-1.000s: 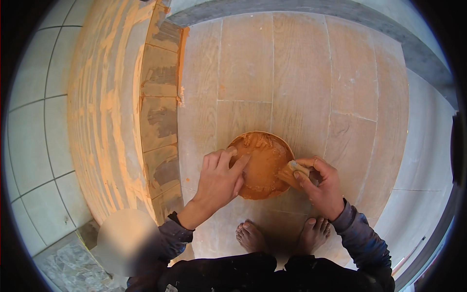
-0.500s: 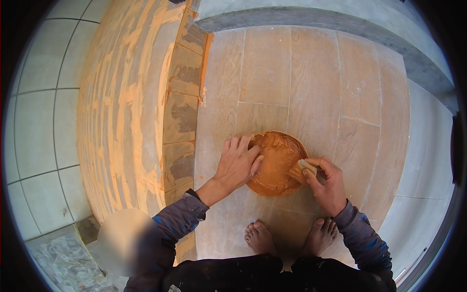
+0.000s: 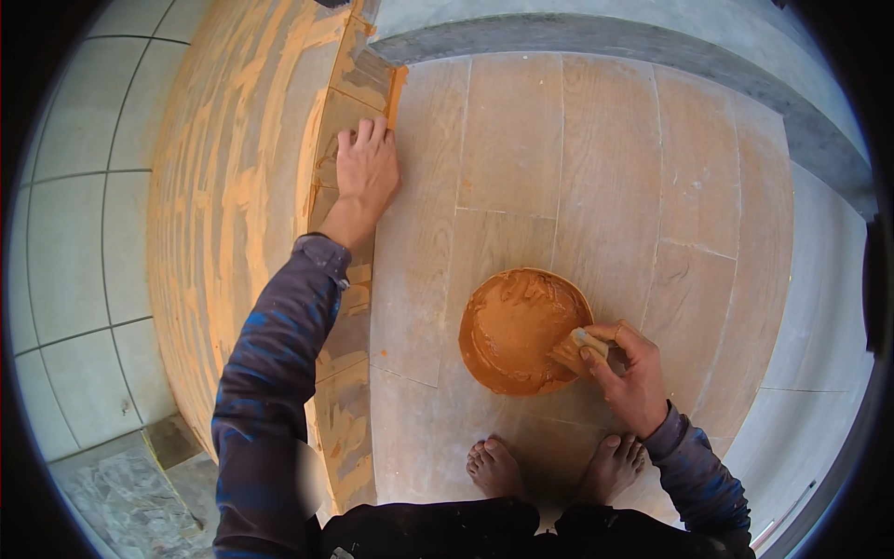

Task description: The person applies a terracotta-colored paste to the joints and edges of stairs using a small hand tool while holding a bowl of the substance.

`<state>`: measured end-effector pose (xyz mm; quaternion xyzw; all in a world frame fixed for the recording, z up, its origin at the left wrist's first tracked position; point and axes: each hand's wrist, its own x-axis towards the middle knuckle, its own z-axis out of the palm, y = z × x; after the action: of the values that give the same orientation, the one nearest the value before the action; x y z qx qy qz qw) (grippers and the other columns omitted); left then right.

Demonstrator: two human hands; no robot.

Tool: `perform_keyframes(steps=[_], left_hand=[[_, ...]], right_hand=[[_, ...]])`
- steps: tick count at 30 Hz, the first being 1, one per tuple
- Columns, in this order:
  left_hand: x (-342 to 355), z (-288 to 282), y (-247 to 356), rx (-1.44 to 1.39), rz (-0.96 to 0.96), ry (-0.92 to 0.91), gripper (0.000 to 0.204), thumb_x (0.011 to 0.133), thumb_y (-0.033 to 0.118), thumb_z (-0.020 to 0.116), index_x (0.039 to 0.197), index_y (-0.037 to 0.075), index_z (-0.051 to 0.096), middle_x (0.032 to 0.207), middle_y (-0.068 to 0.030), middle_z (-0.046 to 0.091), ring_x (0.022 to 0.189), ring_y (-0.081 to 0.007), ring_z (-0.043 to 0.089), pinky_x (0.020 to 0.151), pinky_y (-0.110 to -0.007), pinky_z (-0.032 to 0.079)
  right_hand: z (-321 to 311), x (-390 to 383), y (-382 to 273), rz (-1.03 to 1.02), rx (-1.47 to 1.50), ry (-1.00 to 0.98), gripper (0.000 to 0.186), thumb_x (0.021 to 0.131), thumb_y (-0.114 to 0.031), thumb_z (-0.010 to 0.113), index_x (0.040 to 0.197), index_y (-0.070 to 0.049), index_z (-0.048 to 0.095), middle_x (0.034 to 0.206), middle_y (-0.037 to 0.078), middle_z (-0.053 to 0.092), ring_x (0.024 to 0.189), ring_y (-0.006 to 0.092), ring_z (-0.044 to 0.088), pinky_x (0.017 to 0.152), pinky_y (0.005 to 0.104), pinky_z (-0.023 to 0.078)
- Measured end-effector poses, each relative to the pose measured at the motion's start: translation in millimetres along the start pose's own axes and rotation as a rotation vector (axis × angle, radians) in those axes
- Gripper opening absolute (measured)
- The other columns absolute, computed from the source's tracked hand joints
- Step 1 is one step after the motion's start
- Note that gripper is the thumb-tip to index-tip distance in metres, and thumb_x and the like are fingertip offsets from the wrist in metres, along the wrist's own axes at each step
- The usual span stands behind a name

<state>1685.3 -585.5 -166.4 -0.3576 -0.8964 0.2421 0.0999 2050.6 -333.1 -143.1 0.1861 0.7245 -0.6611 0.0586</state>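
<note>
My left hand (image 3: 368,170) reaches far forward to the strip of narrow tiles (image 3: 343,326) along the raised edge. Its fingers are bent and pressed against those tiles; the palm side is hidden, so I cannot tell what it holds. My right hand (image 3: 635,373) pinches a small scraper (image 3: 589,341) with a pale upper part and an orange-smeared end. That end dips over the right side of a round bowl (image 3: 463,340). Thick orange paste (image 3: 521,326) fills the bowl, which stands on the wood-look floor in front of my bare feet.
Left of the strip lies a raised surface (image 3: 242,214) streaked with orange paste, and beyond it pale square tiles (image 3: 70,224). A grey ledge (image 3: 596,33) crosses the far side. My feet (image 3: 496,466) stand close behind the bowl.
My left hand has left the bowl's left rim and moved forward and left onto the tile strip. The bowl sits slightly nearer to me. My right hand still holds the scraper.
</note>
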Motion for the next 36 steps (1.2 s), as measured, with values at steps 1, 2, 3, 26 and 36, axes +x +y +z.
perform_keyframes(steps=[1,2,3,26,36], left_hand=[[12,10,-4,0.111,0.051,-0.048,0.027,0.090,0.020,0.062,0.113,0.008,0.069,0.117,-0.0061,0.056,0.116,-0.0234,0.051,0.096,-0.042,0.039],[20,19,-4,0.225,0.102,-0.096,0.028,0.091,0.021,0.060,0.115,0.008,0.069,0.118,-0.0049,0.056,0.118,-0.0220,0.050,0.096,-0.041,0.038],[25,27,-4,0.290,0.118,-0.197,0.031,0.094,0.020,0.057,0.120,0.009,0.069,0.122,-0.0044,0.055,0.119,-0.0207,0.049,0.096,-0.041,0.038],[-102,4,28,0.224,0.202,-0.441,0.042,0.098,0.020,0.051,0.133,0.002,0.066,0.137,-0.0101,0.052,0.131,-0.0259,0.044,0.112,-0.045,0.033],[38,60,3,0.294,0.048,-0.115,0.044,0.091,0.017,0.056,0.132,0.002,0.063,0.135,-0.0065,0.051,0.127,-0.0253,0.045,0.109,-0.045,0.032]], right_hand=[[0,0,1,0.017,-0.015,-0.010,0.026,0.088,0.004,0.072,0.114,0.001,0.070,0.099,0.014,0.069,0.090,0.0221,0.069,0.083,0.0307,0.054],[0,0,2,0.024,-0.012,-0.005,0.026,0.088,0.004,0.072,0.114,0.001,0.070,0.099,0.014,0.069,0.090,0.0221,0.069,0.083,0.0307,0.054],[-1,0,2,0.023,-0.010,-0.010,0.026,0.088,0.003,0.072,0.114,0.001,0.070,0.099,0.014,0.068,0.091,0.0228,0.069,0.083,0.0309,0.054],[-7,-4,3,0.027,0.031,-0.056,0.026,0.089,0.004,0.071,0.115,0.001,0.070,0.103,0.014,0.069,0.095,0.0225,0.069,0.088,0.0315,0.056],[-10,-5,3,0.076,0.061,-0.062,0.027,0.088,0.004,0.071,0.114,0.001,0.071,0.101,0.013,0.069,0.095,0.0228,0.069,0.086,0.0316,0.054]])
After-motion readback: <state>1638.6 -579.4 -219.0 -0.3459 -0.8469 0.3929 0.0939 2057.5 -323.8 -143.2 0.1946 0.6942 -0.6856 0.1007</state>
